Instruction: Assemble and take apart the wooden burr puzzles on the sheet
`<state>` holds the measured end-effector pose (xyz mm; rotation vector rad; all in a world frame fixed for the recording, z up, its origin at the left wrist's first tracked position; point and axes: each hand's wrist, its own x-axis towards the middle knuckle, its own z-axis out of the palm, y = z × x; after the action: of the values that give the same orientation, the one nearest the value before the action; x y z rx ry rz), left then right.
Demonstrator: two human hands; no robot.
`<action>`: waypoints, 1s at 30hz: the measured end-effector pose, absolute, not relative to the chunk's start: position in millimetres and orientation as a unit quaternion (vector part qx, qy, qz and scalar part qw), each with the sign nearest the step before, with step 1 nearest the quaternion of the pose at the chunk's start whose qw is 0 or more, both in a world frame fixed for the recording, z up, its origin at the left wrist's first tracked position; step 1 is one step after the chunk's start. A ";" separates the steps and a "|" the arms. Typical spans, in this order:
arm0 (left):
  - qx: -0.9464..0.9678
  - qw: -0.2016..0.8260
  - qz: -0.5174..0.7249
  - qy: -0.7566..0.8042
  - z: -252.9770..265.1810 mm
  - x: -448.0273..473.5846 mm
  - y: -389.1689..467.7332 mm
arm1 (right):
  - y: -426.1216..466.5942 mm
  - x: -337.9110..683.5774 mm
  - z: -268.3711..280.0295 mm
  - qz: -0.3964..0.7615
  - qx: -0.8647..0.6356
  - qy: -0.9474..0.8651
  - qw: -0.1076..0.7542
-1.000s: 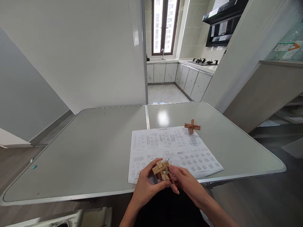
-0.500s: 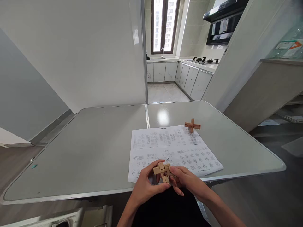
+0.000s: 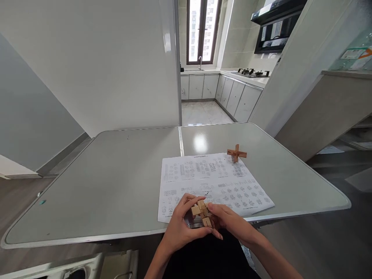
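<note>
A light wooden burr puzzle [image 3: 201, 211] of interlocking blocks is held between both hands at the table's near edge. My left hand [image 3: 183, 221] grips it from the left, with the fingers over its top and the thumb beneath. My right hand [image 3: 226, 219] closes on its right side, the thumb pressing near the top; some of its fingers are hidden behind the puzzle. Just beyond the hands lies a large white instruction sheet [image 3: 200, 170] printed with small diagrams. At the sheet's far right corner sits a reddish-brown wooden cross-shaped puzzle [image 3: 236, 153].
The grey-green table [image 3: 116, 182] has a pale rim and a seam across it. A small teal scrap [image 3: 42, 202] lies near its left edge. On the right stands a shelf [image 3: 322, 104] with clear plastic bottles [image 3: 356, 54] on top. Beyond the table, a doorway opens onto a kitchen.
The light wooden puzzle has turned in my hands and shifted slightly right. My left fingers now reach further over its top. The sheet and the brown cross stay in place.
</note>
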<state>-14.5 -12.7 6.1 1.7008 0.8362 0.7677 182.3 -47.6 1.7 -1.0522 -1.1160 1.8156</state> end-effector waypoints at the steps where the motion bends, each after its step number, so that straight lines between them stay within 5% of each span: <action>1: 0.711 0.517 0.325 0.348 6.9 -14.3 -12.9 | -48.6 180.1 2.5 0.708 -0.409 -0.430 0.383; 10: 0.712 0.528 0.307 0.347 9.2 -14.3 -16.2 | -53.3 178.3 1.8 0.721 -0.413 -0.439 0.342; 24: 0.687 0.554 0.319 0.344 9.0 -17.7 -16.0 | -54.3 184.7 25.4 0.446 -0.512 -0.634 0.371; 30: 0.708 0.538 0.315 0.332 9.4 -17.9 -14.8 | -54.1 185.7 11.9 0.470 -0.526 -0.615 0.353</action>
<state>-17.9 -14.8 9.4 1.6849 0.7897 0.7487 185.7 -54.1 11.9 -1.3598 -1.5914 1.2162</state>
